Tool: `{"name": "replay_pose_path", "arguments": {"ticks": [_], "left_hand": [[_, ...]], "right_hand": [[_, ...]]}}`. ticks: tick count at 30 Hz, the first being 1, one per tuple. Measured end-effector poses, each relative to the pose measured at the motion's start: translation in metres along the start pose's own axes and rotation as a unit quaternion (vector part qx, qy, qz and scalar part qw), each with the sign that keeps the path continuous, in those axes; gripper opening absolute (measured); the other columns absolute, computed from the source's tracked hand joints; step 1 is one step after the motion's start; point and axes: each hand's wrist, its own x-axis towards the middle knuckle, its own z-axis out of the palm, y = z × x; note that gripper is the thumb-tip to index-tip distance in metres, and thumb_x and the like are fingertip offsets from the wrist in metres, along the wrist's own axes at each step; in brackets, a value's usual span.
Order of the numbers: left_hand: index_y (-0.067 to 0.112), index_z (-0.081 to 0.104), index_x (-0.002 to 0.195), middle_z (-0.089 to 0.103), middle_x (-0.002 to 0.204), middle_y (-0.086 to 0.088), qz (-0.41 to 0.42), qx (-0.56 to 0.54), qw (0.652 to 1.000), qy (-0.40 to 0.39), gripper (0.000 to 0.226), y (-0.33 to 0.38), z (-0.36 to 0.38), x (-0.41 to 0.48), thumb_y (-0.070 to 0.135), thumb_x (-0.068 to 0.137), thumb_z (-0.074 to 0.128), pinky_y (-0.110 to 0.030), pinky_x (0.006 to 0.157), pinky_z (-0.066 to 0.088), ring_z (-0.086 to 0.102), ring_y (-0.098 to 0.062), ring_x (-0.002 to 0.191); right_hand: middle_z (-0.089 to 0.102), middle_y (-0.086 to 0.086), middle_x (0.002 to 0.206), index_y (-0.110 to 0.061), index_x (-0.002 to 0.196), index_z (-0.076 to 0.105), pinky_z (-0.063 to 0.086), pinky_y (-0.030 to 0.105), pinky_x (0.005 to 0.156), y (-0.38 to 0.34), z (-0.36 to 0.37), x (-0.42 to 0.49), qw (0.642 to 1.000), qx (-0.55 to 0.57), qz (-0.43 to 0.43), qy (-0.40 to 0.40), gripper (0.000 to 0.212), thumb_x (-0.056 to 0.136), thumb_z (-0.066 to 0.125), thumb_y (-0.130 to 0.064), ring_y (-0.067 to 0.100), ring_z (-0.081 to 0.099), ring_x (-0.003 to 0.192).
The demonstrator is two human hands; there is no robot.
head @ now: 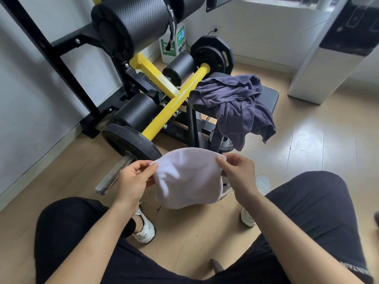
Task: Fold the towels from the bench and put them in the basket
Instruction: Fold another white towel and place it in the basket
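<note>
2 hands hold 1 white towel (187, 178) between them. Left hand (131, 181) and right hand (239, 173) each pinch an upper corner. Navy towels (235, 103) lie on the bench (268, 95) beyond.

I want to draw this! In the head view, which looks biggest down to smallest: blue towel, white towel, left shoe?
1. blue towel, looks biggest.
2. white towel, close second; it is nearer the camera, so true sizes are unsure.
3. left shoe, clearly smallest.
</note>
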Motion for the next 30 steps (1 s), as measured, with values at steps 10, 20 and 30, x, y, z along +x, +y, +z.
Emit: {"name": "replay_pose_path", "arguments": {"ticks": [10,20,30], "left_hand": [[0.011,0.080,0.095,0.080,0.088,-0.007,0.028,0.049,0.995,-0.082,0.010,-0.004,0.028,-0.026,0.009,0.086,0.079,-0.041,0.080,0.063,0.077,-0.025,0.086],[0.026,0.082,0.093,0.081,0.087,0.005,0.090,0.110,0.985,-0.100,0.016,0.000,0.032,-0.030,0.014,0.082,0.083,-0.034,0.081,0.063,0.077,-0.017,0.087],[0.026,0.076,0.093,0.077,0.085,0.012,0.161,0.178,0.967,-0.083,0.014,-0.002,0.022,-0.020,0.020,0.083,0.083,-0.030,0.076,0.061,0.073,-0.013,0.083]], "right_hand": [[0.075,-0.005,0.074,-0.017,0.078,0.078,0.056,0.032,0.065,-0.006,0.032,-0.038,0.994,-0.029,-0.045,-0.100,0.015,0.090,0.072,-0.023,0.007,0.065,0.068],[0.077,-0.006,0.087,-0.047,0.091,0.074,0.060,0.035,0.083,-0.015,0.043,-0.056,0.979,-0.016,-0.075,-0.188,0.054,0.087,0.058,0.004,0.021,0.072,0.089],[0.069,-0.006,0.096,-0.024,0.103,0.076,0.055,0.026,0.074,-0.002,0.036,-0.034,0.976,-0.099,-0.162,-0.104,0.032,0.081,0.067,-0.003,0.011,0.066,0.085]]}}
